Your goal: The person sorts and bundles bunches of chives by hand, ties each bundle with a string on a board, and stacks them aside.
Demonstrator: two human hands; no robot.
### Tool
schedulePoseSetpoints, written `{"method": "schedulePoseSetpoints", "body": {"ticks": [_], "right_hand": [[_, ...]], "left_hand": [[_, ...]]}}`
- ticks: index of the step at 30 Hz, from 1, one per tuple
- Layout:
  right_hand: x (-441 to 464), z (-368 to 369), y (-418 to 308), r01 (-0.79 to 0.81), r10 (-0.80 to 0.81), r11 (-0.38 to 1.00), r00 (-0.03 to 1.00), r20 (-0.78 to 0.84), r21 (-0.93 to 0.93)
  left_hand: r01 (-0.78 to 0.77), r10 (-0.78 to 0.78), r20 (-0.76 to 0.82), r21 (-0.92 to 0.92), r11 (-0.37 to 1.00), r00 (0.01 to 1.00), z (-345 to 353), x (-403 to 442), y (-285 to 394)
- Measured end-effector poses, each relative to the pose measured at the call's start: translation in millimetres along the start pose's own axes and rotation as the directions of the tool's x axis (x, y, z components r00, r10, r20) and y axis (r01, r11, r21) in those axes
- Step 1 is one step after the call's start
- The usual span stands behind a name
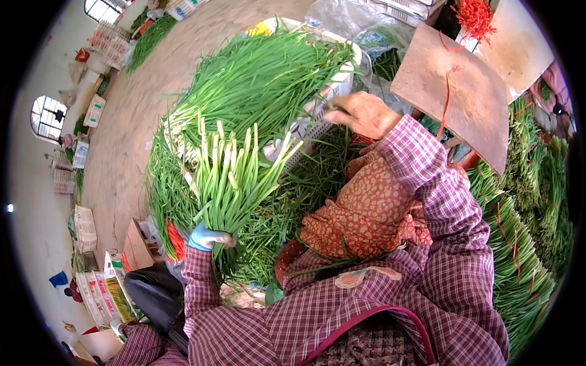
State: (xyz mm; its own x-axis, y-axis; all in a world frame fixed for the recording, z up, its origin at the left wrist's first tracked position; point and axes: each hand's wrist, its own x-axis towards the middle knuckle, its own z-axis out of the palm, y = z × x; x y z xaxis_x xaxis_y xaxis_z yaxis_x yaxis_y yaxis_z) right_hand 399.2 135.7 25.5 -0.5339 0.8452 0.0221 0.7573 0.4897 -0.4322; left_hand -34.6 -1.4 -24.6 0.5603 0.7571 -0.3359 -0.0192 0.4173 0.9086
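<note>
My left hand [210, 237], in a blue glove with bare fingertips, is wrapped round a bunch of garlic chives [232, 177]. The pale cut stem ends point up and away from me. My right hand [365, 114] is raised at the near side of a white plastic crate [345, 82], its fingers pinched together. Whatever is between those fingertips is blurred. A thick heap of loose garlic chives [262, 79] fills the crate, leaves toward the far right and white ends toward the left.
Loose leaf scraps [268, 235] lie in front of my lap. To the right stand a wooden board [455, 91] with a red tie on it, a cluster of red ties [475, 21] and tied chive bundles [510, 256]. Clear plastic bags [351, 18] lie behind the crate.
</note>
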Motion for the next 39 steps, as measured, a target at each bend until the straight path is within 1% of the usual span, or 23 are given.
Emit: {"method": "schedulePoseSetpoints", "body": {"ticks": [1,2,4,6,8,11,13,14,18,20,23,25,26,27,29,30,32,33,34,35,36,37,39], "right_hand": [[-4,-5,-8,0.09,-0.069,0.98,0.99,-0.12,0.178],[-3,-7,-17,0.088,-0.067,0.98,0.991,-0.119,0.18],[5,-12,-43,0.321,-0.292,0.938,0.934,-0.204,0.128],[8,-24,-74,0.19,-0.211,0.97,0.968,0.139,0.15],[18,-13,-91,0.111,-0.144,0.986,0.941,0.305,0.124],[26,2,-96,0.082,-0.119,0.99,0.927,0.356,0.117],[23,13,-88,0.166,-0.214,0.937,0.968,0.129,0.307],[23,15,-82,0.14,-0.207,0.899,0.971,0.121,0.415],[19,-1,-46,0.082,-0.085,0.994,0.996,-0.035,-0.07],[16,-11,-39,-0.025,0.011,0.99,0.995,-0.101,-0.136],[15,-16,-36,-0.059,0.056,0.992,0.998,-0.024,-0.107],[15,-30,-54,-0.144,0.221,0.958,0.921,0.319,-0.248],[17,-23,-53,-0.095,0.149,0.982,0.918,0.367,-0.161],[21,-11,-51,-0.047,0.071,0.996,0.91,0.408,-0.07],[24,19,-55,0.214,-0.289,0.938,0.917,0.274,0.274],[28,34,-64,0.183,-0.332,0.886,0.891,0.308,0.426],[28,43,-81,0.346,-0.492,0.785,0.852,0.179,0.513],[28,44,-86,0.244,-0.482,0.758,0.835,0.267,0.605],[29,44,-92,0.132,-0.479,0.723,0.803,0.354,0.678],[32,57,-89,0.217,-0.52,0.7,0.807,0.278,0.68],[35,44,-86,0.106,-0.533,0.717,0.72,0.444,0.689],[29,35,-83,0.047,-0.448,0.727,0.789,0.421,0.685],[14,10,-68,-0.036,-0.331,0.732,0.854,0.401,0.68]], "left_hand": [[0.015,-0.015,-0.003,0.015,1.0,1.0,-1,-1,-1],[0.017,-0.017,-0.001,0.015,1.0,1.0,-5,0,-2],[0.008,-0.003,0.069,-0.078,0.997,0.998,-13,1,-7],[0.04,-0.039,0.009,-0.086,0.996,0.999,-4,1,-1],[0.026,-0.024,-0.032,0.049,0.998,0.999,6,6,8],[0.048,-0.049,0.024,0.013,0.999,0.999,9,10,13],[0.053,-0.052,0.096,-0.009,0.999,0.994,7,12,13],[0.055,-0.054,0.095,-0.009,0.998,0.994,4,11,11],[0.057,-0.051,0.125,-0.044,0.997,0.991,4,6,5],[-0.007,0.02,0.104,-0.121,0.993,0.994,8,4,2],[0.003,0.036,0.333,-0.118,0.993,0.942,-32,2,-29],[0.035,-0.017,0.26,-0.066,0.997,0.965,-58,-11,-53],[0.054,-0.043,0.223,-0.043,0.998,0.974,-65,-16,-61],[0.171,-0.126,0.26,-0.157,0.973,0.957,-74,-18,-67],[0.278,-0.218,0.271,-0.206,0.938,0.937,-71,-20,-63],[0.33,-0.264,0.276,-0.23,0.916,0.924,-70,-22,-60],[0.092,-0.106,0.265,0.066,0.994,0.958,-54,-10,-49],[-0.054,-0.022,0.308,0.236,0.97,0.951,-59,-3,-52],[0.015,-0.058,0.279,0.152,0.988,0.959,-43,-3,-39],[0.08,-0.094,0.249,0.064,0.995,0.964,-27,-2,-27],[-0.024,-0.03,0.269,0.195,0.981,0.963,-15,2,-9],[0.078,-0.158,0.278,0.278,0.957,0.948,-13,3,1],[0.061,-0.128,0.244,0.264,0.963,0.961,-11,3,-1]]}}
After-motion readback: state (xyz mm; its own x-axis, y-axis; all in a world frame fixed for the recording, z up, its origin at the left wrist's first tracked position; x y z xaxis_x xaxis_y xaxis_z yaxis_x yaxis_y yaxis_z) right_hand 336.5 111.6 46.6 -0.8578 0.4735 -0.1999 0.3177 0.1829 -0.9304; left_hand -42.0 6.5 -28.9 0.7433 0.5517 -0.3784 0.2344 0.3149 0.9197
